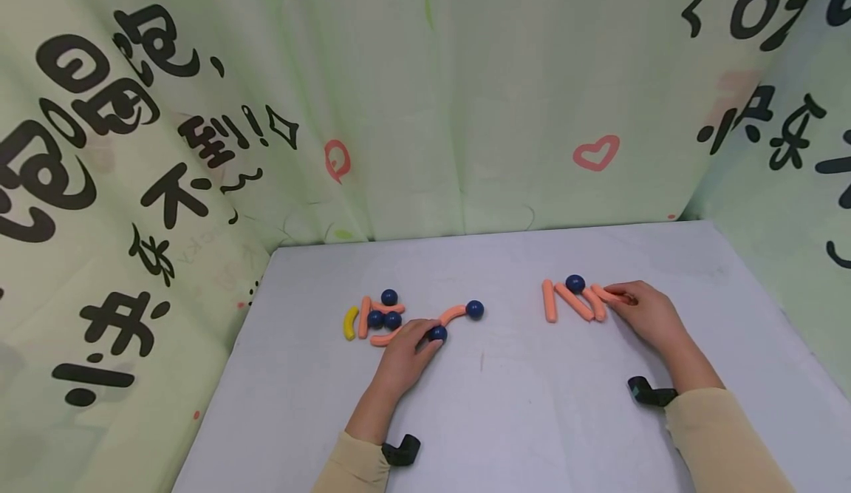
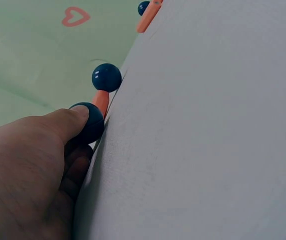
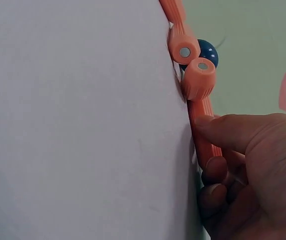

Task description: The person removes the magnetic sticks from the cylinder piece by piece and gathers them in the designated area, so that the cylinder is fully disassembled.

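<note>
My left hand pinches a dark blue ball between thumb and fingers, low over the white table. Touching that ball is a curved orange magnetic rod, whose far end meets another blue ball. In the left wrist view the thumb presses on the pinched ball. On the right, my right hand grips a straight orange magnetic rod with thumb and fingers. Its free end, tipped with a grey metal disc, lies against a neighbouring orange rod and near a blue ball.
Left of my left hand lies a cluster of orange rods, several blue balls and a curved yellow rod. Two more orange rods lie at the right group. A printed green curtain borders the white table.
</note>
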Tool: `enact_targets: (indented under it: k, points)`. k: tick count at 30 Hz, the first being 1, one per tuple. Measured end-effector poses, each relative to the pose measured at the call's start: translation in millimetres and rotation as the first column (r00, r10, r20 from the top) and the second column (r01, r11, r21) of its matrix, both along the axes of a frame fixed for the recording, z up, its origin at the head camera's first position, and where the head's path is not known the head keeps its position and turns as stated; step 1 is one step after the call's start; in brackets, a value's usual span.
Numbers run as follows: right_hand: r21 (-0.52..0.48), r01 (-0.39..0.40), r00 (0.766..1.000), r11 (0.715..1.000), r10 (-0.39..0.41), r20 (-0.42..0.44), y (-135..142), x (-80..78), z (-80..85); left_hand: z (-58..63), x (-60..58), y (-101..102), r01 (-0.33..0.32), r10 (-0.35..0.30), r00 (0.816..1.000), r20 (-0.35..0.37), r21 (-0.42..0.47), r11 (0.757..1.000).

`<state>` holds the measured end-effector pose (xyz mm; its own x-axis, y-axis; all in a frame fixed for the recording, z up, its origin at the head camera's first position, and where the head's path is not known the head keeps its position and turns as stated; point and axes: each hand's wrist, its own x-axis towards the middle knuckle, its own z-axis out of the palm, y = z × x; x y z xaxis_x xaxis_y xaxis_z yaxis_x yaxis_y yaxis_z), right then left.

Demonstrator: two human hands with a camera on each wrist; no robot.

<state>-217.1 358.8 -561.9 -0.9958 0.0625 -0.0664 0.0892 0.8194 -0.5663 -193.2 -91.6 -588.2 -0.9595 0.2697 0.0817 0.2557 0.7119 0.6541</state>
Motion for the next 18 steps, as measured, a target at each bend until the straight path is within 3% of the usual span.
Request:
enact_targets:
  k: [9, 18]
  points:
    - [0.011, 0.007, 1.000, 1.000, -0.007, -0.006, -0.9, -2.5, -4.3, 0.7, 1.0, 0.3, -0.003, 0.002, 1.000, 0.010, 0.004, 1.000]
    - [0.016, 0.015, 1.000, 1.000, -0.015, -0.008, -6.8, -2.6, 6.6, -0.6, -0.3, -0.2, 0.004, -0.004, 1.000, 0.003, 0.020, 1.000]
